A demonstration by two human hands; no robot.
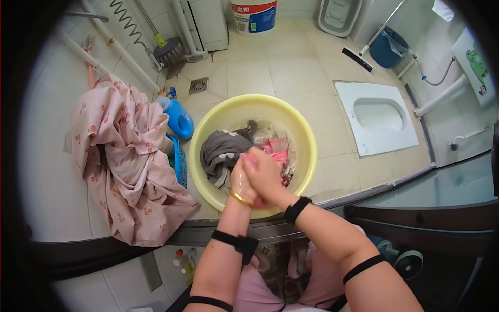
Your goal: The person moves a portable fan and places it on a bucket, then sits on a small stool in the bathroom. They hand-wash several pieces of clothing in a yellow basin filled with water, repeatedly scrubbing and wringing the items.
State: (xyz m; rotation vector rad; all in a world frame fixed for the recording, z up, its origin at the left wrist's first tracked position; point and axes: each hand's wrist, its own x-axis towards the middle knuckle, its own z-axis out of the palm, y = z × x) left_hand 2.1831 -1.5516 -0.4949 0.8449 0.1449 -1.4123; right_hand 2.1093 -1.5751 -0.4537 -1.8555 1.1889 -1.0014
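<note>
A round yellow basin [307, 140] stands on the floor in front of me, with wet laundry and some water in it. Over its near half my left hand [242, 179] and my right hand [266, 174] are clasped together, fingers closed against each other. Whatever lies between the palms, if anything, is hidden. A gold bangle [240, 197] circles my left wrist, and that hand looks wet. Left of the hands is a dark grey garment [221, 148] with white scalloped trim. Bright pink cloth [278, 149] lies beyond and to the right of them.
Pink cherry-print cloth [127, 171] is heaped on the left beside a blue bottle [179, 118] and a blue basket [179, 161]. A squat toilet [382, 118] is set at the right. Farther back are a floor drain [198, 86], brush [169, 50], paint bucket [253, 18] and squeegee [358, 58].
</note>
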